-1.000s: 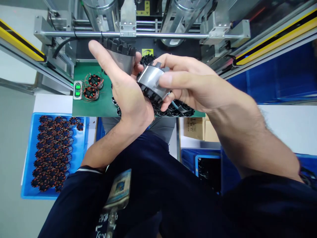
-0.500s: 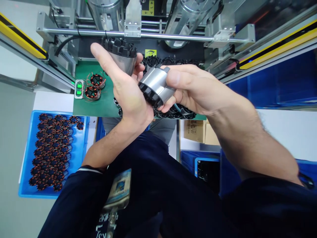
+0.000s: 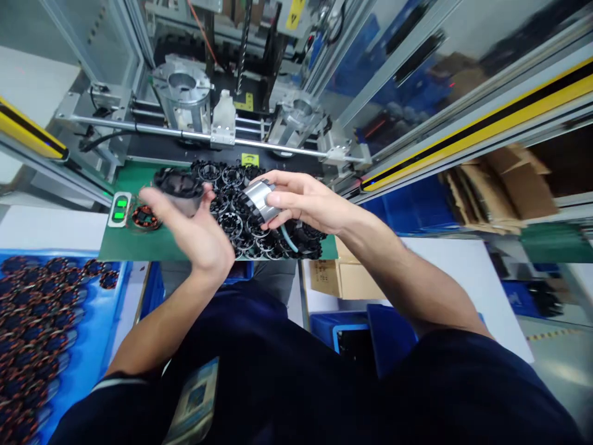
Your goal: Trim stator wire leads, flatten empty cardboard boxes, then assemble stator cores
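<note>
My left hand point(image 3: 197, 232) is curved around a motor stator core point(image 3: 178, 185) with a dark slotted top, blurred by motion. Between the thumb and fingers of my right hand point(image 3: 301, 201) is another stator core point(image 3: 260, 199), silvery on its side and tilted, with black teeth at its ends. Below both hands, several black-and-silver stator cores point(image 3: 230, 225) stand close together on the green work surface point(image 3: 121, 247). A copper-wound stator point(image 3: 146, 217) sits just left of my left hand, partly hidden by it.
A switch box with two green buttons point(image 3: 120, 209) is at the work surface's left. Behind stands a machine with a metal rail point(image 3: 185, 134) and two cylindrical fixtures. A blue tray point(image 3: 95, 334) at lower left holds many wound stators. A cardboard box point(image 3: 354, 279) lies right of centre.
My hands have moved apart, the left one going left and lower with its stator core. The view has tilted up, showing more of the machine and the right side.
</note>
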